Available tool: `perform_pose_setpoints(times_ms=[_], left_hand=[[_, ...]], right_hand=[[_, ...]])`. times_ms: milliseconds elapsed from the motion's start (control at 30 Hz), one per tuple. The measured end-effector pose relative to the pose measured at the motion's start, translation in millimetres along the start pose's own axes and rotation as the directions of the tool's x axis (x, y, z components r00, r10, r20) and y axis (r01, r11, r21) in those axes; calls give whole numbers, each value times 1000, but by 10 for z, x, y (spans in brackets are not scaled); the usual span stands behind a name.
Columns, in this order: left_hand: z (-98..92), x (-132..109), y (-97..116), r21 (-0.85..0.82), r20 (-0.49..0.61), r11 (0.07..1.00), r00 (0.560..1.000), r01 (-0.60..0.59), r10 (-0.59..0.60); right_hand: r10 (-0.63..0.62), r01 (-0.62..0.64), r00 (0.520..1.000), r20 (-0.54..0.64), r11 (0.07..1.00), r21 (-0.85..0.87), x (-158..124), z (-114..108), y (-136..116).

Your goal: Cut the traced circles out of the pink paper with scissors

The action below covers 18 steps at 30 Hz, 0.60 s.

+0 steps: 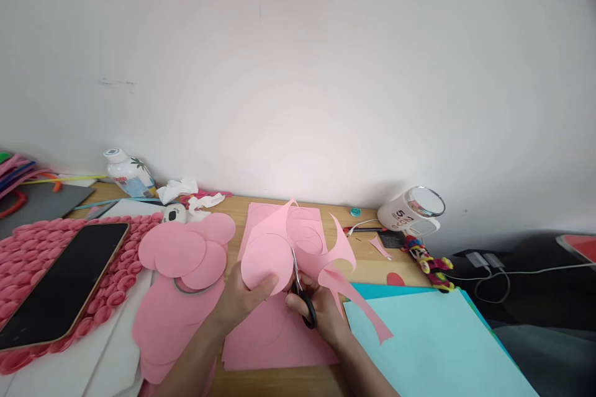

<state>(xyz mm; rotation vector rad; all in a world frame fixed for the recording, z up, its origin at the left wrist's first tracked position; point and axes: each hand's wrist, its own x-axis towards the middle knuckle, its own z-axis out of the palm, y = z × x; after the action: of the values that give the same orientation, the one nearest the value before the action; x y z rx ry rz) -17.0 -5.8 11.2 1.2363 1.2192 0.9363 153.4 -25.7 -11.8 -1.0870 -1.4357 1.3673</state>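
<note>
Between thumb and fingers, my left hand point(249, 301) pinches a sheet of pink paper point(267, 260) with a round shape partly cut from it. My right hand point(319, 310) is closed round the black handles of a pair of scissors point(297, 270). Their metal blades lie along the right edge of the round shape. A curling offcut point(347, 254) of the same pink paper hangs over my right hand, with a long strip trailing down to the right. Beneath both hands lies a stack of pink sheets point(261, 347) with circles drawn on it.
Several cut pink circles point(181, 251) pile up at left. Beyond them a black phone point(65, 285) rests on pink rolled-paper work point(28, 254). A white bottle point(128, 172) and a mug point(405, 211) stand by the wall. Light blue paper point(428, 335) lies at right.
</note>
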Motion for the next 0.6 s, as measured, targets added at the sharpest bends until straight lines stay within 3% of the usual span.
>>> perform_pose_setpoints(times_ms=[200, 367, 500, 600], left_hand=[[9, 20, -27, 2, -17, 1000, 1000, 1, -1], [28, 30, -62, -93, -25, 995, 999, -24, 22], [32, 13, -4, 5, -70, 999, 996, -49, 49], [24, -1, 37, 36, -15, 998, 999, -47, 47]], right_hand=[[11, -11, 1000, 0, 1000, 13, 3, 15, -72], [45, -45, 999, -7, 998, 37, 2, 49, -96], [93, -94, 996, 13, 989, 115, -8, 58, -5], [62, -59, 998, -28, 994, 90, -1, 41, 60]])
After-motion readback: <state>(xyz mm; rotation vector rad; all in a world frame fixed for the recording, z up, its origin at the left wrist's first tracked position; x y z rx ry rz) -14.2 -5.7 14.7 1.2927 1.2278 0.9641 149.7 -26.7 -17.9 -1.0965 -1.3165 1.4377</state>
